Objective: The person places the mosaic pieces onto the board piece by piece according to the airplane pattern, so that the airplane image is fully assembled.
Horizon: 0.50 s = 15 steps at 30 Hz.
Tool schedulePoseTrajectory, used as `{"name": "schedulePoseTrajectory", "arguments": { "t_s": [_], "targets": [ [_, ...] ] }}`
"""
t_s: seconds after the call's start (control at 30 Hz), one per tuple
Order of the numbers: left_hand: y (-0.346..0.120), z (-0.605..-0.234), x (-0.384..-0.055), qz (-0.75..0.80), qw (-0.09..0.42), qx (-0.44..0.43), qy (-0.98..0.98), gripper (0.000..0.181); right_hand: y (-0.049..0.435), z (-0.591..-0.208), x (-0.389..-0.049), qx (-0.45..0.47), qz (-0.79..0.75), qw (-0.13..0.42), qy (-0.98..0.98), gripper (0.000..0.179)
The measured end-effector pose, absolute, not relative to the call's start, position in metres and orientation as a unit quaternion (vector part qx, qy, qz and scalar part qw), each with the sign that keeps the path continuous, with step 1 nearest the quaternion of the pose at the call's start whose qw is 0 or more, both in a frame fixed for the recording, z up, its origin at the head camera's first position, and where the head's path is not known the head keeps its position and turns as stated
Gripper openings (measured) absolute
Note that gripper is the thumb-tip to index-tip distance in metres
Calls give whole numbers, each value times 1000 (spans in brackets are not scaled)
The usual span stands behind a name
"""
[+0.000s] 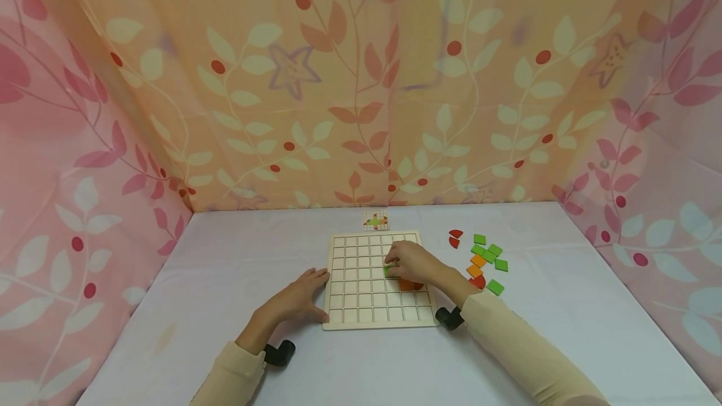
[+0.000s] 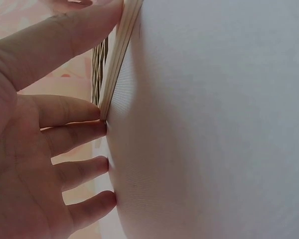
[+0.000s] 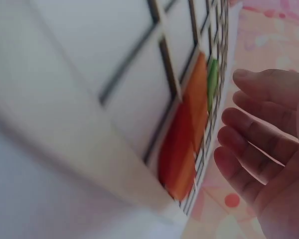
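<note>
A pale wooden grid board (image 1: 358, 299) lies on the white table. My left hand (image 1: 299, 296) rests along its left edge; in the left wrist view the thumb (image 2: 65, 45) and the straight fingers (image 2: 72, 114) meet the board's side. Over the right half of the board is my right hand (image 1: 414, 262), its fingers loosely bent. In the right wrist view nothing shows between those fingers (image 3: 244, 127). Close by the fingertips a green tile (image 3: 213, 84) sits in the grid, beside orange (image 3: 197, 89) and red (image 3: 174, 144) pieces. The right hand partly covers these in the head view.
Loose green tiles (image 1: 495, 287), orange tiles (image 1: 478, 260) and red rounded pieces (image 1: 455, 234) lie right of the board. A small pattern card (image 1: 375, 220) with a coloured figure lies behind it. Patterned curtains (image 1: 350, 111) stand around the table (image 1: 225, 255).
</note>
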<state>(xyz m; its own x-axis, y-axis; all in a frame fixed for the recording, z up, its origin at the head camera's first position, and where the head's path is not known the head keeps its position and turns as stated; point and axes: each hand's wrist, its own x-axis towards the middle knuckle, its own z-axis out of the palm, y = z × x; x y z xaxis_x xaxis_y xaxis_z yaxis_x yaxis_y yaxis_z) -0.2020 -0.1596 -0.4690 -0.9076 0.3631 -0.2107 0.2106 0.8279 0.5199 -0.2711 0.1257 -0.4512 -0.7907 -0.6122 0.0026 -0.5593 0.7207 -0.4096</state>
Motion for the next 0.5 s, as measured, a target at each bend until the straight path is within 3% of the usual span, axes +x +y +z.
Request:
{"name": "schedulePoseTrajectory", "arguments": {
  "t_s": [0.5],
  "targets": [
    [-159,-467,-200,251,161,145,943,92,194,-433,-297,-226,-249,41,941,27]
  ]
}}
